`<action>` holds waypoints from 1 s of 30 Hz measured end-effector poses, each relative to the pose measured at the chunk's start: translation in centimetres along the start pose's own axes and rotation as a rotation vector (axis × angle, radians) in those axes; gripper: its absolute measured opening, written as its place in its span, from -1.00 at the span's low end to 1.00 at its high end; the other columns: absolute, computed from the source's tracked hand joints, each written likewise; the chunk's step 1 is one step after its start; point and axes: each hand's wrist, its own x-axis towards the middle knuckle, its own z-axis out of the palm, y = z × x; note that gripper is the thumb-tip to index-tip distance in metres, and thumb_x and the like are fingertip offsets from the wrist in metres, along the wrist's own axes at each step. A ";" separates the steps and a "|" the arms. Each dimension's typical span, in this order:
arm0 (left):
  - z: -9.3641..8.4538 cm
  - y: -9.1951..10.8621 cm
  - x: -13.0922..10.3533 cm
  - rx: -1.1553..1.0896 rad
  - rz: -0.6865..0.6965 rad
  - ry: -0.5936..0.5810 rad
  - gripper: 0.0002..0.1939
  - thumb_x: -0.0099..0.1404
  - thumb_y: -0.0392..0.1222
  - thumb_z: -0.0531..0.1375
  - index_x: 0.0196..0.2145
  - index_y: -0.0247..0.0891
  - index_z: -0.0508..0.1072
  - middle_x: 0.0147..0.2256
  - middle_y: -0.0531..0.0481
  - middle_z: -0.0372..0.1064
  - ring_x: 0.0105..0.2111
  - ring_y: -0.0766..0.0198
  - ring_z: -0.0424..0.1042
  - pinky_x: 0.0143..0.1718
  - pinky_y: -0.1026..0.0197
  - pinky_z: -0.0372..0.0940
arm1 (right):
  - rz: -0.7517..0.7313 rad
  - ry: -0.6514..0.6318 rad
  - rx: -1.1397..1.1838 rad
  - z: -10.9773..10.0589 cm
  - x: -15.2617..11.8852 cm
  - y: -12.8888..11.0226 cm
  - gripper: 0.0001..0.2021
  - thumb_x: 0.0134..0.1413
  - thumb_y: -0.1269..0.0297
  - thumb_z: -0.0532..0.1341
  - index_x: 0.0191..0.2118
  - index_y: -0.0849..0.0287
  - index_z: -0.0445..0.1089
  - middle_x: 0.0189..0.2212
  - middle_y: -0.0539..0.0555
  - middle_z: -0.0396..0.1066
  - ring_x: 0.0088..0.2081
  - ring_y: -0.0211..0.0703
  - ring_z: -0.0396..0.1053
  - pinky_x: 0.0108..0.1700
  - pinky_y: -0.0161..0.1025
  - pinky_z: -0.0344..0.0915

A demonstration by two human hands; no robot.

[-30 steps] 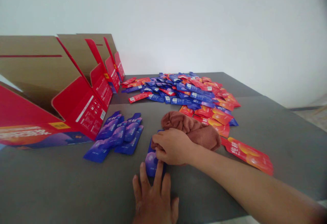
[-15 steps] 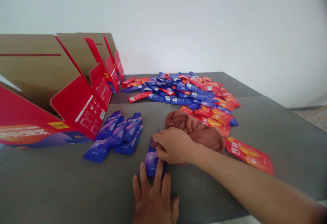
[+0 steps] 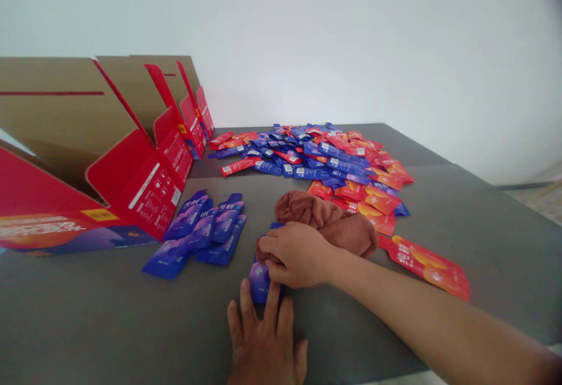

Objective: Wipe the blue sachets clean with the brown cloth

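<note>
A blue-purple pouch [image 3: 260, 282] lies flat on the grey table before me. My left hand [image 3: 264, 338] rests with fingers spread, its fingertips on the pouch's near end. My right hand [image 3: 302, 254] is closed on a bunched brown cloth [image 3: 327, 221] and presses part of it against the pouch, covering much of its upper half. The rest of the cloth lies crumpled beyond and right of that hand. Left of the pouch is a small group of overlapping blue pouches [image 3: 202, 230]. A red-orange pouch [image 3: 430, 265] lies right of the cloth.
Open red cartons [image 3: 144, 186] with raised brown flaps stand in a row along the left side. A wide heap of blue and red pouches [image 3: 311, 154] covers the table's far middle, close to the white wall. The table's [image 3: 496, 239] right edge slants away.
My right hand and the cloth have shifted slightly left over the pouch. My left hand and the pouch have stayed in place.
</note>
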 end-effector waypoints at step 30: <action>-0.1 0.0 0.0 -0.015 -0.007 -0.008 -0.60 0.03 -0.17 0.13 -0.12 -0.18 0.40 0.06 -0.10 0.24 0.13 -0.38 -0.02 -0.01 -0.37 0.10 | -0.001 0.003 -0.002 0.0 0.0 0.1 -0.77 0.05 0.27 0.04 -0.18 0.15 0.32 -0.28 0.06 0.42 -0.28 -0.13 0.36 -0.27 -0.21 0.13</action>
